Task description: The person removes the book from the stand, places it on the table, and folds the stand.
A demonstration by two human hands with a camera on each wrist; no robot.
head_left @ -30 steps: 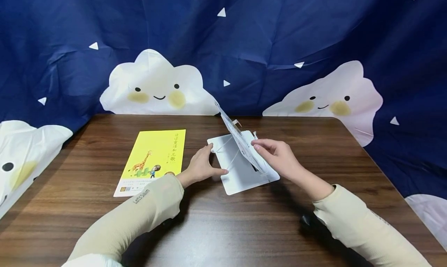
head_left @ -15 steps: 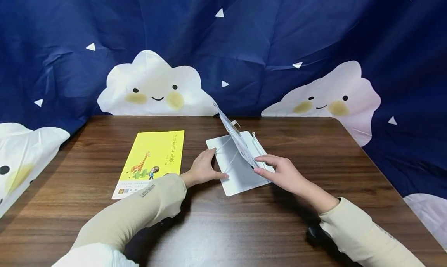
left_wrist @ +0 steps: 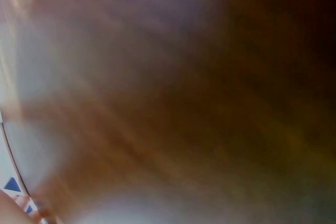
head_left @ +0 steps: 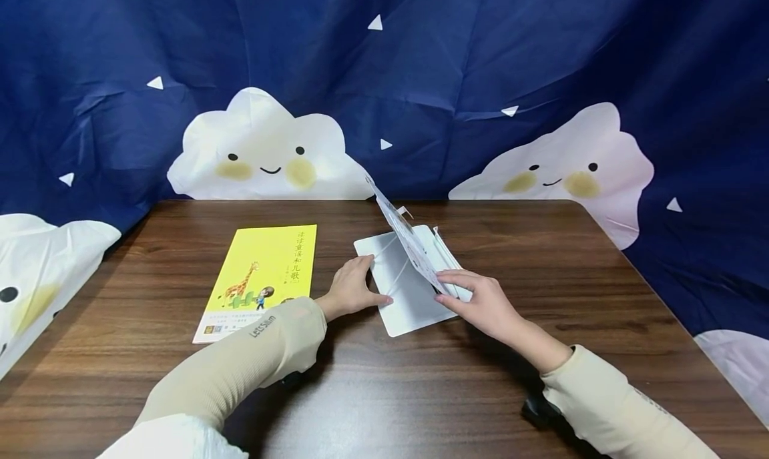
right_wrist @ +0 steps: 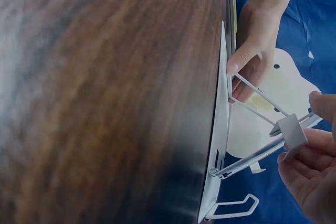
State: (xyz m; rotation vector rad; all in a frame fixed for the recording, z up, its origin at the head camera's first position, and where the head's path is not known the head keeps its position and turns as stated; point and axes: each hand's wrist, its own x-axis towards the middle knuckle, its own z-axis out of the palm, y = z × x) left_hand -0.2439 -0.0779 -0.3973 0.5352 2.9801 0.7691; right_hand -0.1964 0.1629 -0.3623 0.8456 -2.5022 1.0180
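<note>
A white metal book stand [head_left: 408, 315] lies on the table, its flat base down and its thin back panel [head_left: 405, 240] tilted up to the left. Two wire struts [right_wrist: 260, 94] run between panel and base. At the base's left edge, my left hand [head_left: 350, 289] holds the stand, thumb and fingers spread beside the strut ends. My right hand [head_left: 483, 304] grips the panel's lower right end between thumb and fingers. A bent wire arm [right_wrist: 236, 207] sticks out from the stand in the right wrist view. The left wrist view is mostly a dark blur.
A yellow book [head_left: 264, 265] with a giraffe on its cover lies left of the stand, partly behind the left sleeve. The brown wooden table [head_left: 384, 392] ends at a blue cloth [head_left: 420, 59] with white clouds hanging behind it.
My right hand has moved down towards me along the back panel to its lower end. The left hand stays at the base's left edge, and the panel remains tilted.
</note>
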